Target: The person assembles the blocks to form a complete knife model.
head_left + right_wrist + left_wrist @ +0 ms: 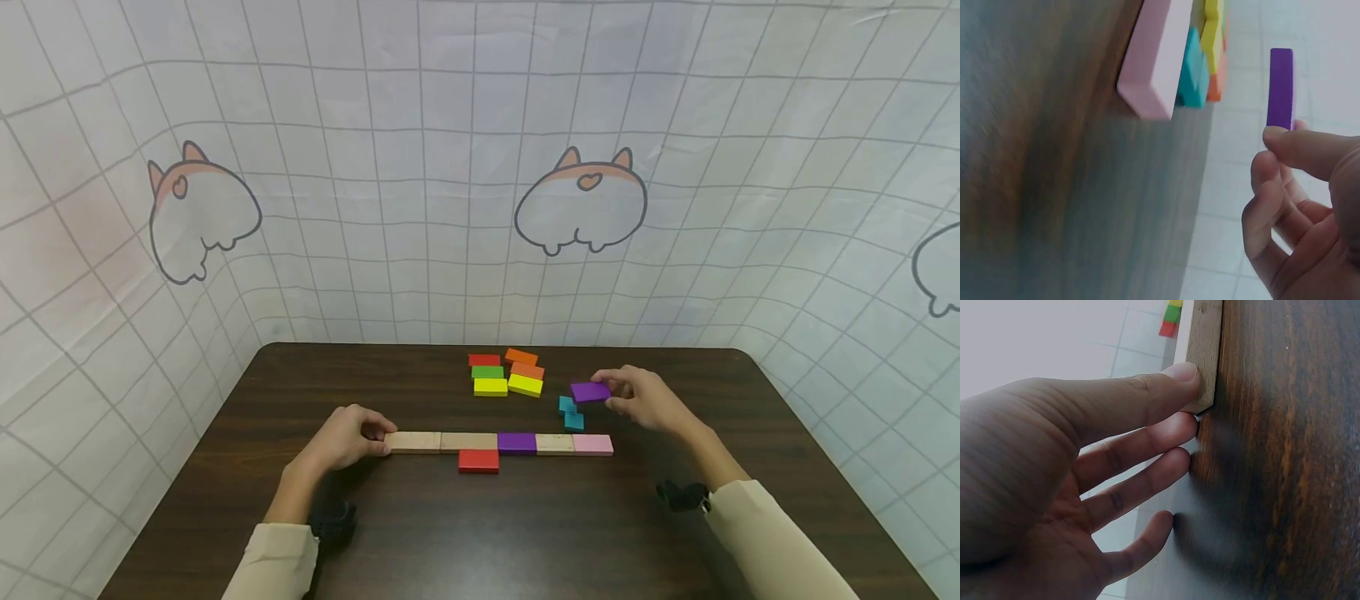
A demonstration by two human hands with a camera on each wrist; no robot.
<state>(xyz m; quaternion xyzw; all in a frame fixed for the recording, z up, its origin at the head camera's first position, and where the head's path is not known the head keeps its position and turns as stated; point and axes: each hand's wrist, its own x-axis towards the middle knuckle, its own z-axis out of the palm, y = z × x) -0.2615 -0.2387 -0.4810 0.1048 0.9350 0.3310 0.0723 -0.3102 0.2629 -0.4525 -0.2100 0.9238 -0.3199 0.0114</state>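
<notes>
A row of flat blocks lies across the table: a plain wooden block (415, 442) at the left end, another wooden block (469, 442), a purple block (517, 443), a shorter wooden block (555, 444) and a pink block (593, 445). My left hand (350, 437) pinches the row's left end, its thumb (1175, 384) against the wooden block's near side; the index finger is hidden in the left wrist view. Above the table, right of two teal blocks (573, 422), my right hand (643, 397) holds a second purple block (1280, 87) between thumb and fingers.
A red block (478, 462) touches the row's front side. Farther back lies a cluster with another red block (483, 360), a green block (487, 372), yellow blocks (491, 387) and orange blocks (521, 357). A gridded white curtain (465, 283) stands behind the dark table (442, 533).
</notes>
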